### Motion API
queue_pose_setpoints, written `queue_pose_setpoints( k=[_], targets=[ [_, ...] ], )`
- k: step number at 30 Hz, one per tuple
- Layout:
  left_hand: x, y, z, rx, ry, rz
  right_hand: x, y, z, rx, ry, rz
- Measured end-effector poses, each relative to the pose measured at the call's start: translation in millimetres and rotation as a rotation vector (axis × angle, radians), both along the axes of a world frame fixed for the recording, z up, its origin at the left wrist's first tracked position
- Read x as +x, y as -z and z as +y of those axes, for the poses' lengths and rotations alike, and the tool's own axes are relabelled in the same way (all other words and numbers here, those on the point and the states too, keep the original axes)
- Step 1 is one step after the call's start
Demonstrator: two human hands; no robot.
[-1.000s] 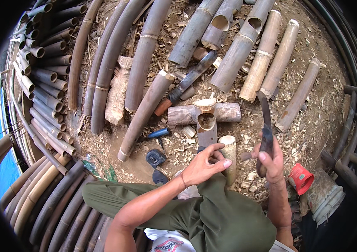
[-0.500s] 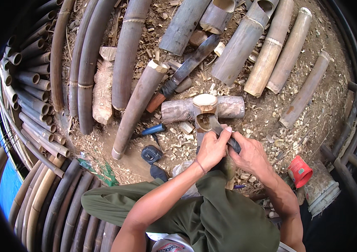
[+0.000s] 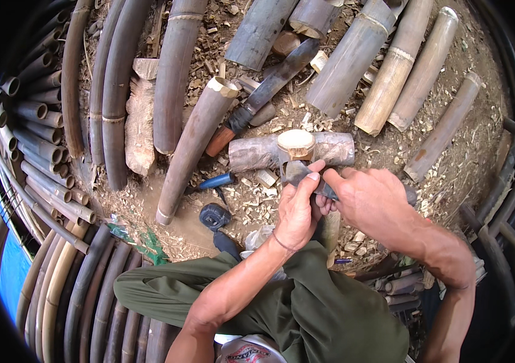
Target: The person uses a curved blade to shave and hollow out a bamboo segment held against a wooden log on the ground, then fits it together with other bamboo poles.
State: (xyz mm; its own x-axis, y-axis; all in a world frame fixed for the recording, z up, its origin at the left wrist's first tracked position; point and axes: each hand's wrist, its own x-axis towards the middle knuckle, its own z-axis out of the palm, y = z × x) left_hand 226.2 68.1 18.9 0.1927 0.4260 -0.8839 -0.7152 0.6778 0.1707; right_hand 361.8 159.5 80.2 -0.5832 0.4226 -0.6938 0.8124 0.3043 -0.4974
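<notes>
A short bamboo piece (image 3: 295, 140) with a pale cut end rests across a log (image 3: 251, 153); my hands partly cover its lower stretch. My right hand (image 3: 373, 196) is closed round a knife's dark handle (image 3: 410, 195), the grip running out past its outer side. The grey knife blade (image 3: 294, 172) lies against the bamboo, over the area of its cut-out. My left hand (image 3: 297, 212) is closed at the bamboo's near side, thumb against the blade; its curled fingers are partly hidden. Beyond the log lies a large machete (image 3: 282, 78) with a wooden handle.
A long bamboo tube (image 3: 194, 151), a blue-handled tool (image 3: 216, 181) and a black tape measure (image 3: 215, 216) lie to the left. Several thick bamboo lengths (image 3: 354, 60) lie farther off. Stacked bamboo poles (image 3: 49, 181) line the left side. Wood chips (image 3: 263, 212) litter the ground.
My right hand has turned over the knife handle, its elbow swinging outward to the right and covering the red cup and bucket. The blade now lies across the opening in the bamboo.
</notes>
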Motion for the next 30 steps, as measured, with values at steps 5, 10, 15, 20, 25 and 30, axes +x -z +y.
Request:
queue_pose_setpoints(
  k=[5, 10, 15, 20, 25, 30],
  targets=[
    [6.6, 7.8, 10.7, 0.099, 0.630, 0.304, 16.2, 8.5, -36.0, -0.158, 0.395, -0.065],
    [-4.8, 2.7, 8.7, 0.020, 0.295, 0.045, 1.3, -1.5, -3.7, -0.143, 0.139, -0.073],
    [-5.7, -2.9, 8.3, -0.036, -0.072, -0.113, -12.0, -9.5, 14.7, -0.073, -0.078, -0.079],
    [4.8, 1.2, 10.6, 0.061, 0.357, 0.158, 10.1, 2.3, -22.1, -0.062, 0.259, -0.040],
    [-5.0, 1.4, 5.5, 0.014, 0.216, 0.041, -0.6, 1.4, -8.2, -0.082, 0.065, -0.088],
    [-7.7, 7.7, -2.1, 0.034, -0.092, -0.126, -22.7, -5.1, 18.7, -0.055, -0.184, -0.147]
  ],
)
